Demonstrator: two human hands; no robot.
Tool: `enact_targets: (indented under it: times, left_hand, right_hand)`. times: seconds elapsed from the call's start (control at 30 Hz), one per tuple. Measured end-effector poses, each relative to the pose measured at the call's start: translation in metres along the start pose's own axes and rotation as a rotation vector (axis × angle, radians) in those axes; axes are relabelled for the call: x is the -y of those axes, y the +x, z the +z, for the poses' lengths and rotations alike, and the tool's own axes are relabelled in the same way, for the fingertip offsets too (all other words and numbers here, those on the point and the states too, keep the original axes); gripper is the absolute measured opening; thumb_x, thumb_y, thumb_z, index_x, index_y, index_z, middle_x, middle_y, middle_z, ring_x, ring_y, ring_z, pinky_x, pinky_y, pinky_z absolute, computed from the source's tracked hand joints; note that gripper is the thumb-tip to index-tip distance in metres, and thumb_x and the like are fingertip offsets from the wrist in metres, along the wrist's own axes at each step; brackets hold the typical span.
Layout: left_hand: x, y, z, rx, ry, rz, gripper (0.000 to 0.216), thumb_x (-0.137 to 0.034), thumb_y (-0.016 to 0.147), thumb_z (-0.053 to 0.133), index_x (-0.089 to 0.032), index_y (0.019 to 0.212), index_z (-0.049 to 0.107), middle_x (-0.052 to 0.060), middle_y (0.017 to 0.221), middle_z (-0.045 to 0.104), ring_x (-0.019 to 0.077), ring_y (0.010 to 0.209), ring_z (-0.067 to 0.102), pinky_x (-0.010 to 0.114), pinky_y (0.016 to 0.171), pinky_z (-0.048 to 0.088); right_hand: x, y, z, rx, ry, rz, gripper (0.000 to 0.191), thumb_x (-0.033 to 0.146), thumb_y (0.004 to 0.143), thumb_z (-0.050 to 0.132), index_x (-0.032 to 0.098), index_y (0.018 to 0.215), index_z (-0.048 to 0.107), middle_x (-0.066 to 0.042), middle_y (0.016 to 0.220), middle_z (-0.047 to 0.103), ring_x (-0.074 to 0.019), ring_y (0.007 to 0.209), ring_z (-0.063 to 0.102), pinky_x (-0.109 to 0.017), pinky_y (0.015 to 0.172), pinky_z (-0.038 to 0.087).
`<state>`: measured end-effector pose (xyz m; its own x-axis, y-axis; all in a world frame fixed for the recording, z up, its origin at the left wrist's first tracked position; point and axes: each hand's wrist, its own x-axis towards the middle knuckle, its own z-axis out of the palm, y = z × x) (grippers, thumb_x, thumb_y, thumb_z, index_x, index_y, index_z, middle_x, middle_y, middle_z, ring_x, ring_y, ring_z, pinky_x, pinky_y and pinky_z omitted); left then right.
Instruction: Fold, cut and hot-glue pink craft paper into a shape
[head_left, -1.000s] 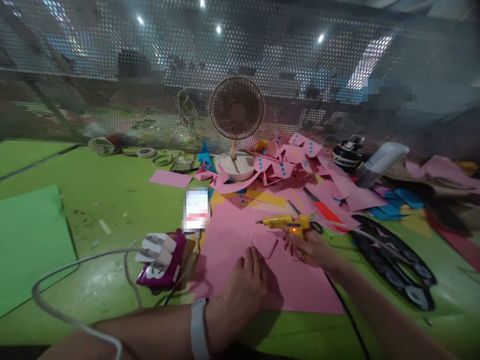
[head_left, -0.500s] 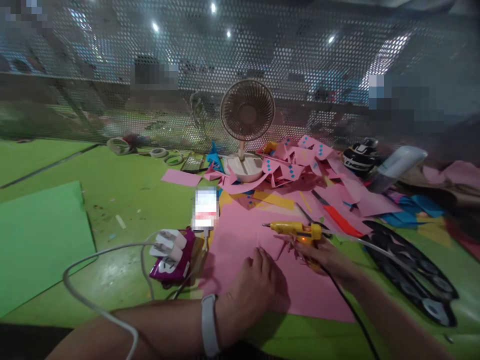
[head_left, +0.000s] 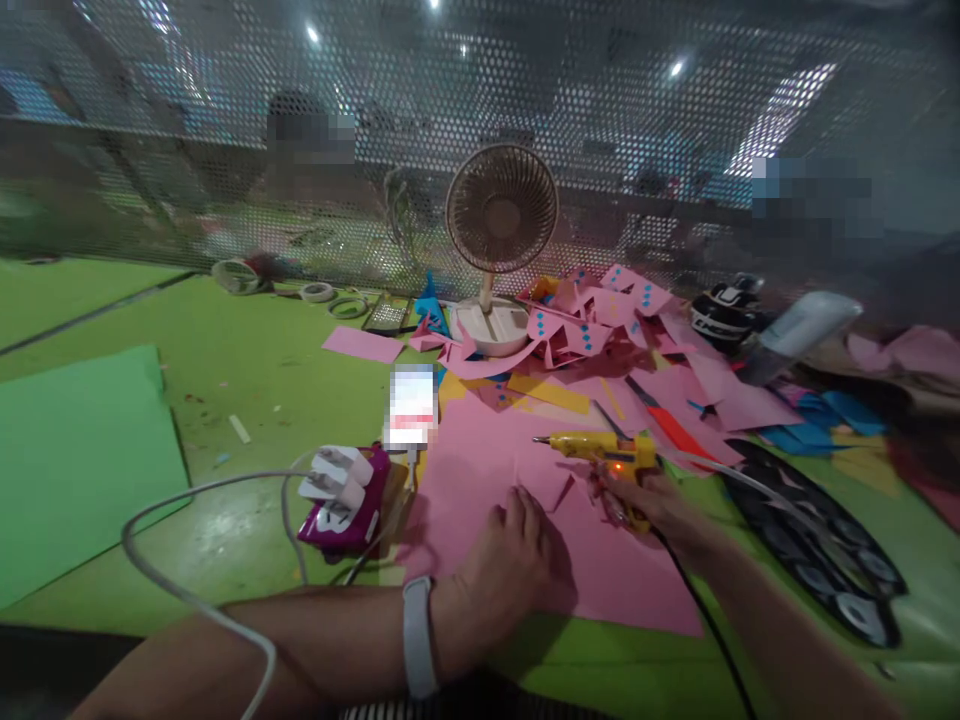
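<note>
A large pink paper sheet [head_left: 472,440] lies on the green table, and my left hand [head_left: 504,550] rests on it. The fingers of that hand are bent and close together on a small folded pink paper piece [head_left: 553,490]; my hand hides part of it, and its pink blends with the sheet. My right hand [head_left: 634,500] is wrapped round the handle of a yellow hot glue gun [head_left: 600,447]. Its orange light glows. The metal nozzle points left, above the sheet and beyond the left fingertips, apart from the paper.
Left of the sheet stand a purple power strip [head_left: 330,535] with white plugs and a lit phone [head_left: 411,405] on a cable. A fan [head_left: 502,210] and a heap of pink cut-outs [head_left: 600,310] lie behind. At right are a black case [head_left: 817,550] and a red-handled tool [head_left: 679,440].
The glue gun has moved slightly right, away from the left fingers, and my right hand has shifted with it. My left hand stays nearly in place. The view has tilted a little.
</note>
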<state>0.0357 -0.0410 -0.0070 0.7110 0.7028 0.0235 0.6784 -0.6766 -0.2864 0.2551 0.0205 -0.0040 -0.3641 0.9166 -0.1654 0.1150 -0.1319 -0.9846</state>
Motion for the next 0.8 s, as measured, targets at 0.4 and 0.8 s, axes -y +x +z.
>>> enact_targets:
  times: [0.4,0.8]
  left_hand:
    - [-0.001,-0.001,0.006,-0.091,0.049,0.004,0.038,-0.018,0.089,0.055,0.004,0.120,0.058,0.032,0.121,0.060,0.0370,0.109,0.062,0.041,0.069,0.056]
    - [-0.002,0.000,0.009,-0.095,0.044,-0.022,0.036,-0.018,0.091,0.054,0.004,0.119,0.059,0.033,0.122,0.059,0.0366,0.108,0.063,0.041,0.068,0.055]
  right_hand:
    - [-0.010,0.011,0.003,0.014,-0.014,0.003,0.042,0.059,0.076,0.069,0.018,0.072,0.060,0.001,0.059,0.058,-0.0084,0.045,0.048,-0.022,0.042,0.042]
    - [-0.018,0.013,0.002,0.021,-0.150,0.009,0.041,0.060,0.080,0.061,0.019,0.086,0.066,0.000,0.058,0.059,-0.0098,0.044,0.045,-0.023,0.040,0.037]
